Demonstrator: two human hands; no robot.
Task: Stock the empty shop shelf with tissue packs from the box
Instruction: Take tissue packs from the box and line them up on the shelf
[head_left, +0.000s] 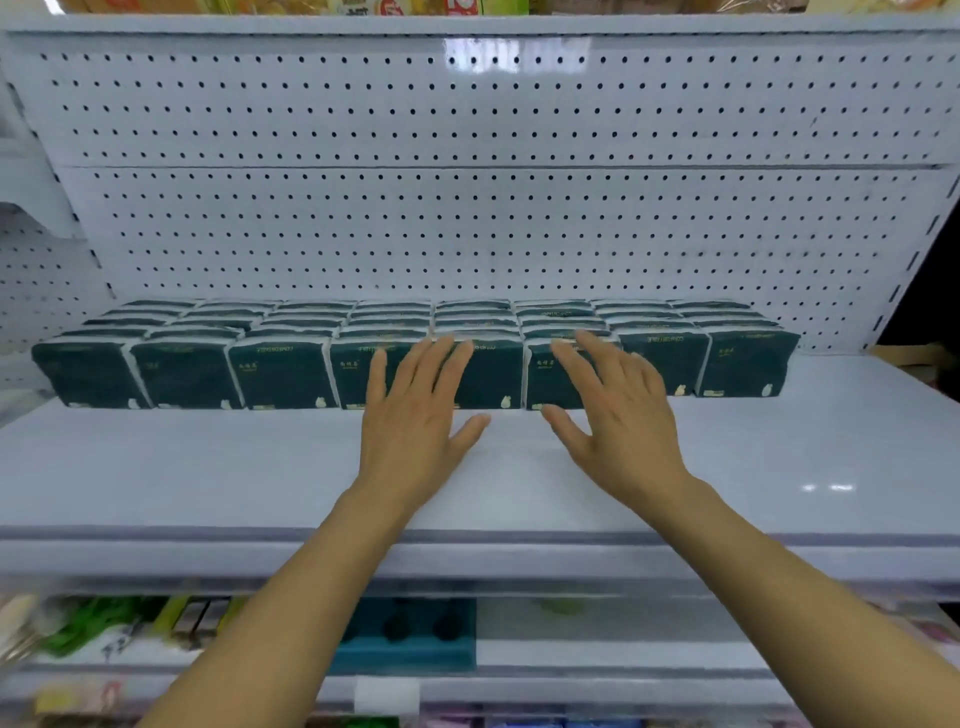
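Several dark green tissue packs (283, 374) stand upright in tight rows at the back of the white shelf (208, 467), filling it from left to right. My left hand (415, 410) reaches over the shelf with fingers spread, its fingertips against the front of a middle pack. My right hand (613, 410) is beside it, also spread, fingertips on the neighbouring pack (540, 379). Neither hand holds anything. The box is not in view.
A white pegboard back panel (493, 182) rises behind the packs. The front strip of the shelf is bare. A lower shelf (597, 654) holds a teal tray (410, 644) and mixed goods at the left. More goods sit on the shelf above.
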